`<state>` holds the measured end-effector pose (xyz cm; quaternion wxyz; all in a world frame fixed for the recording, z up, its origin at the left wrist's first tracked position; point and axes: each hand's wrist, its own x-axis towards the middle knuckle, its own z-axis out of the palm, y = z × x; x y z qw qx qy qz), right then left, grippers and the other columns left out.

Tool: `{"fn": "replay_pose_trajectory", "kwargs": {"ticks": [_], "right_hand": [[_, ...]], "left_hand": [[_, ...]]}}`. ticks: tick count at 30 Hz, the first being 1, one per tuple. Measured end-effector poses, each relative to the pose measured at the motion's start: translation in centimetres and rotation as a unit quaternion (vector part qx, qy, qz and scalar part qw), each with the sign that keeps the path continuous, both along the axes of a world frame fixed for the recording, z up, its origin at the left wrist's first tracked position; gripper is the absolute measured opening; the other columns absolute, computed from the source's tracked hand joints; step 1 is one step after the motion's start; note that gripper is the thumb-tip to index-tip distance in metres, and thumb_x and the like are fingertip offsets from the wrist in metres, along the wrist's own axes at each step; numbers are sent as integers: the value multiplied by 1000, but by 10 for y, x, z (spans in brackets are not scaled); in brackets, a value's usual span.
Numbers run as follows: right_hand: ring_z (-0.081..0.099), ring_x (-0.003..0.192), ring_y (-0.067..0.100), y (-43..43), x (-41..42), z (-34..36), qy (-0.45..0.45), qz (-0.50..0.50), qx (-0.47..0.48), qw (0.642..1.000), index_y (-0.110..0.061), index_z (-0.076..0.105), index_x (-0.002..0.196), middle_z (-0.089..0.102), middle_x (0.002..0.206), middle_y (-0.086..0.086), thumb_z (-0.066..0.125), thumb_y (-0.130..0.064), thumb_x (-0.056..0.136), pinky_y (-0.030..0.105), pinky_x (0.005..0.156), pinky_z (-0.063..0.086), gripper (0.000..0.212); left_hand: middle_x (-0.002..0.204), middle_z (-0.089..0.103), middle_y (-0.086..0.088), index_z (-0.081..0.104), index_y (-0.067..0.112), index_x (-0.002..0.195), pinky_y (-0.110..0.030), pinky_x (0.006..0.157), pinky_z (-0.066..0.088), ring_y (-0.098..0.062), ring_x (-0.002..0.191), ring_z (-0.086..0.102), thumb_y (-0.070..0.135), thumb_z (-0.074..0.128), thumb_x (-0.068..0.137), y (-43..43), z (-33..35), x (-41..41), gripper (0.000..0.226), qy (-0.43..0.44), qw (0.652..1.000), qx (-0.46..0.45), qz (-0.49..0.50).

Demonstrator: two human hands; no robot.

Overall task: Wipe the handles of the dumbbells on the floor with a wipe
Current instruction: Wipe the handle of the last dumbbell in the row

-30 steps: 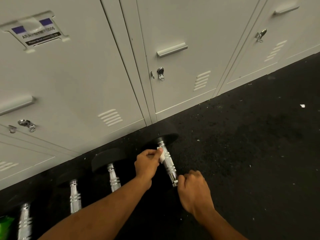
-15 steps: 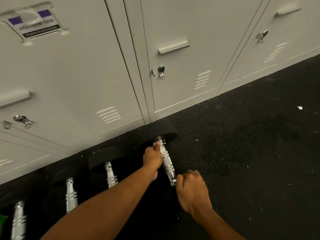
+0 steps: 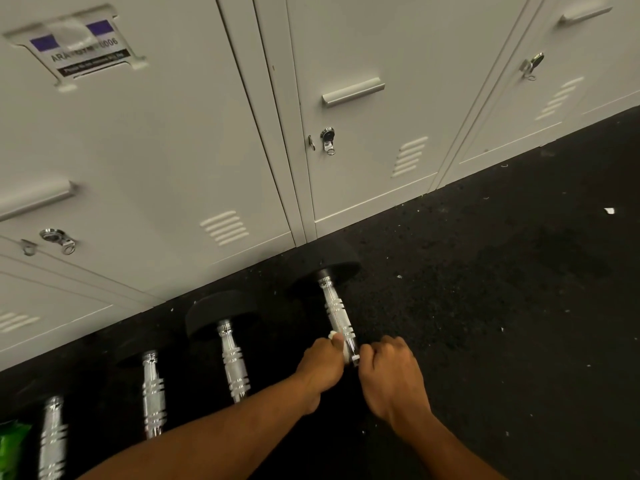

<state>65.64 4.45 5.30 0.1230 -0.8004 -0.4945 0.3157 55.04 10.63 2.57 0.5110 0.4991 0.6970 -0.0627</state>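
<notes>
Chrome handle [image 3: 337, 315] of the rightmost dumbbell lies on the floor [image 3: 485, 306], its near end pinched through a white wipe [image 3: 341, 344] by the closed left hand [image 3: 320, 365]; the right hand [image 3: 391, 372], just beside that grip, is curled shut at the handle's tip, on what I cannot tell. Loosen the steadying and the bar may roll, smearing rather than cleaning. Four handles show; one wipe.

Chrome-handled black dumbbells [image 3: 335, 308], in a row along the grey metal lockers [image 3: 363, 133]: four. Locker doors: four. Bare hands: two. White wipe [image 3: 341, 344]: one.
</notes>
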Motion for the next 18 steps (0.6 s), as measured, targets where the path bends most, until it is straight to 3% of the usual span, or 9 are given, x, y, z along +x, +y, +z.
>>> {"fn": "replay_pose_trajectory", "kwargs": {"ticks": [5, 10, 15, 18], "right_hand": [[48, 81, 9, 0, -1, 4, -12, 3, 7, 1000, -18, 64, 71, 57, 80, -1, 32, -33, 93, 28, 79, 44, 42], [49, 84, 13, 1, -1, 10, -14, 16, 5, 1000, -16, 63, 72, 56, 80, -1, 32, -30, 95, 30, 82, 43, 41], [49, 84, 15, 2, -4, 10, -33, 20, 6, 999, -23, 49, 62, 53, 75, -1, 33, -29, 94, 30, 81, 42, 36], [50, 85, 15, 2, -2, 16, -25, 28, 7, 999, -18, 57, 67, 47, 73, -4, 33, -27, 95, 29, 84, 40, 38]], "left_hand": [[111, 67, -13, 64, 6, 113, -27, 78, 46, -24, 98, 62, 32, 39, 102, 5, -2, 3, 38, -64, 990, -39, 120], [104, 68, -15, 64, 7, 104, -46, 92, 54, -31, 96, 66, 32, 42, 96, 42, -7, 14, 34, -143, 953, -35, 266], [102, 68, -18, 62, 6, 108, -47, 91, 54, -32, 92, 66, 22, 38, 96, 74, 0, 20, 31, -164, 937, -32, 305], [103, 67, -19, 62, 3, 110, -44, 89, 54, -31, 92, 65, 20, 36, 96, 77, -2, 19, 35, -171, 940, -20, 295]]}}
